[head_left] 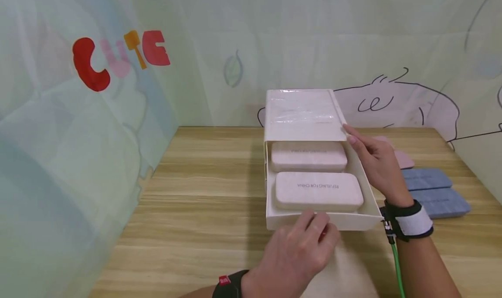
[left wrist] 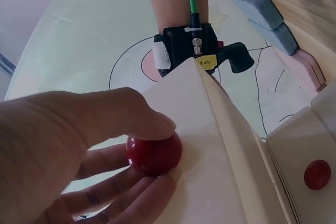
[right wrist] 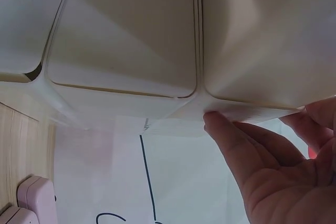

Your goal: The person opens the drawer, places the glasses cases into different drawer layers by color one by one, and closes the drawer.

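A white drawer box (head_left: 300, 115) stands tilted on the wooden table, its drawer (head_left: 270, 213) pulled out toward me. Two pale pink cases (head_left: 319, 191) with printed lettering sit in the drawer. My left hand (head_left: 298, 250) is at the drawer's front; in the left wrist view its thumb and fingers pinch a round red knob (left wrist: 153, 153) there. At the right, my right hand (head_left: 382, 163) rests its fingertips against the side of the box, near the drawer opening. In the right wrist view, the fingers (right wrist: 236, 145) touch the white side wall.
Two blue cases (head_left: 435, 202) lie right of the box, partly behind my right wrist. Pink cases (head_left: 404, 158) are behind them. Another red knob (left wrist: 317, 174) shows on a neighbouring drawer front. A green cable (head_left: 397, 267) runs from my right wristband. Printed cloth (head_left: 219, 49) walls the table.
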`<state>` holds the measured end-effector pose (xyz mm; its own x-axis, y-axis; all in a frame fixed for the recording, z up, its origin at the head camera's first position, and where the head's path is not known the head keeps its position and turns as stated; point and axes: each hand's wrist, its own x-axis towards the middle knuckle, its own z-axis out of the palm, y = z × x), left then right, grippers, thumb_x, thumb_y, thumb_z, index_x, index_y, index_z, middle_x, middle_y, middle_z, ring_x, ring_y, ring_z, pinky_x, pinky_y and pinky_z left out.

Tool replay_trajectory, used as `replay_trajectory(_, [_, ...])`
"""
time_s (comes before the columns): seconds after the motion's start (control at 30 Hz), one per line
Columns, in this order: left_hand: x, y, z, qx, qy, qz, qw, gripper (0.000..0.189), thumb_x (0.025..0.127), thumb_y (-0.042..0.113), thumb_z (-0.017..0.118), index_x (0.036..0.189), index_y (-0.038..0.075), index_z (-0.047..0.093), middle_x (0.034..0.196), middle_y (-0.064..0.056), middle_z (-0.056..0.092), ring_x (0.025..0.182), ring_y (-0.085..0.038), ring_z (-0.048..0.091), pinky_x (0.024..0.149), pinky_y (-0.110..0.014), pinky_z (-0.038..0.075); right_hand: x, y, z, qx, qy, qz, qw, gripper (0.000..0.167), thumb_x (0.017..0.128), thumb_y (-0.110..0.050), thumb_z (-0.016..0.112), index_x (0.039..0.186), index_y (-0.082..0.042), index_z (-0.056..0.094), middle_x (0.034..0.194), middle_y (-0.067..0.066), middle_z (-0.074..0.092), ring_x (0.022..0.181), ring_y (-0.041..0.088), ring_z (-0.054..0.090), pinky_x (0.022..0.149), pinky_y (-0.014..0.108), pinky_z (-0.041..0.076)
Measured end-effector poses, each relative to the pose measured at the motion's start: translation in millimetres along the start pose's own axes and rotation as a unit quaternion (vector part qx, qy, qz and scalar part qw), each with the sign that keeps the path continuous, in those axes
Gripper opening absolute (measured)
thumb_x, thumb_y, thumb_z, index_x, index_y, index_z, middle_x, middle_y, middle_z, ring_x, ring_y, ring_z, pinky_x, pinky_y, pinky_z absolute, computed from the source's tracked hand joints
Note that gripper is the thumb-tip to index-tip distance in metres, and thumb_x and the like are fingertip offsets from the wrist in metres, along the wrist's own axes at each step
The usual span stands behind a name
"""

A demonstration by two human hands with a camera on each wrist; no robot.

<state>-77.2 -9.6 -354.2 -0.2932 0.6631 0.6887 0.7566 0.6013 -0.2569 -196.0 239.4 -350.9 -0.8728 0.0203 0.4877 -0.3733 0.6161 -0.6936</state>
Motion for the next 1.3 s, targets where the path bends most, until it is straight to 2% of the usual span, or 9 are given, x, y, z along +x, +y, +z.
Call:
replay_trajectory(0.2, [0.5, -1.3, -1.0, -0.031, -0.023, -0.014, 0.9992, 0.013, 0.097, 0.008, 0.057, 0.097, 0.013, 0.069, 0.095, 0.003, 0.060, 0.082, -0.010, 0.053, 0.047, -0.016, 0.041, -0.2, -2.4, 0.1, 0.010, -0.001, 0.009, 0.9999, 0.037, 0.106, -0.028, 0.055, 0.143, -0.025, 0.059, 0.141, 0.015, 0.061, 0.095, -0.014, 0.057, 0.072, 0.005, 0.048])
replay_trajectory(0.33, [1.2, -2.9, 0.0, -0.033, -0.021, -0.016, 0.9991, 0.015, 0.099, 0.007, 0.055, 0.098, 0.013, 0.069, 0.094, 0.003, 0.059, 0.081, -0.009, 0.053, 0.048, -0.016, 0.043, -1.5, -3.9, 0.4, 0.011, -0.008, 0.023, 0.9997, 0.038, 0.106, -0.031, 0.053, 0.144, -0.027, 0.058, 0.144, 0.013, 0.059, 0.105, -0.016, 0.057, 0.077, 0.004, 0.049])
replay_trajectory(0.53, [2.4, -5.0, 1.6, -0.033, -0.020, -0.015, 0.9992, 0.016, 0.100, 0.007, 0.054, 0.098, 0.013, 0.069, 0.094, 0.003, 0.058, 0.080, -0.009, 0.053, 0.052, -0.016, 0.046, -1.8, -4.4, -0.5, 0.000, -0.009, 0.026, 0.9996, 0.038, 0.106, -0.034, 0.053, 0.144, -0.030, 0.056, 0.145, 0.012, 0.059, 0.109, -0.012, 0.058, 0.077, 0.005, 0.049])
replay_trajectory(0.63, [3.1, -6.6, 2.5, -0.023, -0.012, -0.011, 0.9996, 0.015, 0.099, 0.007, 0.055, 0.098, 0.013, 0.069, 0.094, 0.002, 0.058, 0.080, -0.010, 0.053, 0.052, -0.015, 0.046, -1.0, -4.7, -0.8, -0.003, -0.010, 0.030, 0.9995, 0.039, 0.106, -0.035, 0.052, 0.144, -0.031, 0.056, 0.146, 0.010, 0.058, 0.113, -0.003, 0.062, 0.078, 0.005, 0.049])
replay_trajectory(0.83, [4.9, -9.3, 4.5, -0.014, -0.003, -0.013, 0.9998, 0.014, 0.099, 0.008, 0.056, 0.097, 0.013, 0.069, 0.094, 0.002, 0.059, 0.081, -0.010, 0.054, 0.054, -0.016, 0.048, -0.9, -4.7, -1.0, -0.003, -0.015, 0.031, 0.9994, 0.039, 0.106, -0.036, 0.051, 0.145, -0.032, 0.055, 0.148, 0.008, 0.056, 0.126, 0.027, 0.062, 0.082, 0.003, 0.046])
replay_trajectory(0.9, [5.2, -9.6, 4.9, -0.021, -0.007, -0.018, 0.9996, 0.013, 0.099, 0.009, 0.057, 0.098, 0.013, 0.069, 0.094, 0.002, 0.059, 0.082, -0.010, 0.054, 0.054, -0.017, 0.049, -1.0, -4.6, -1.1, -0.004, -0.015, 0.030, 0.9994, 0.039, 0.106, -0.036, 0.051, 0.145, -0.032, 0.055, 0.148, 0.008, 0.056, 0.127, 0.024, 0.062, 0.082, 0.003, 0.045])
replay_trajectory(1.07, [5.2, -10.1, 5.3, -0.041, -0.022, -0.030, 0.9984, 0.013, 0.099, 0.008, 0.057, 0.101, 0.012, 0.069, 0.097, 0.001, 0.059, 0.084, -0.010, 0.056, 0.054, -0.019, 0.050, -1.6, -3.7, -1.5, -0.004, -0.015, 0.031, 0.9994, 0.039, 0.106, -0.036, 0.051, 0.144, -0.031, 0.056, 0.147, 0.008, 0.057, 0.121, 0.001, 0.060, 0.081, 0.004, 0.047])
replay_trajectory(1.13, [5.4, -10.6, 5.5, -0.049, -0.029, -0.034, 0.9978, 0.013, 0.099, 0.008, 0.058, 0.103, 0.012, 0.069, 0.098, 0.001, 0.060, 0.085, -0.010, 0.056, 0.055, -0.019, 0.051, -1.5, -4.1, -1.8, -0.001, -0.017, 0.031, 0.9994, 0.039, 0.106, -0.036, 0.052, 0.144, -0.031, 0.056, 0.147, 0.008, 0.057, 0.121, 0.003, 0.061, 0.081, 0.004, 0.048])
replay_trajectory(1.3, [6.3, -11.9, 6.3, -0.053, -0.033, -0.039, 0.9973, 0.013, 0.100, 0.008, 0.058, 0.105, 0.012, 0.069, 0.101, 0.001, 0.060, 0.087, -0.010, 0.057, 0.056, -0.020, 0.052, -0.6, -4.7, -1.9, 0.002, -0.020, 0.029, 0.9994, 0.039, 0.106, -0.035, 0.051, 0.145, -0.032, 0.055, 0.148, 0.007, 0.056, 0.127, 0.021, 0.061, 0.082, 0.004, 0.047])
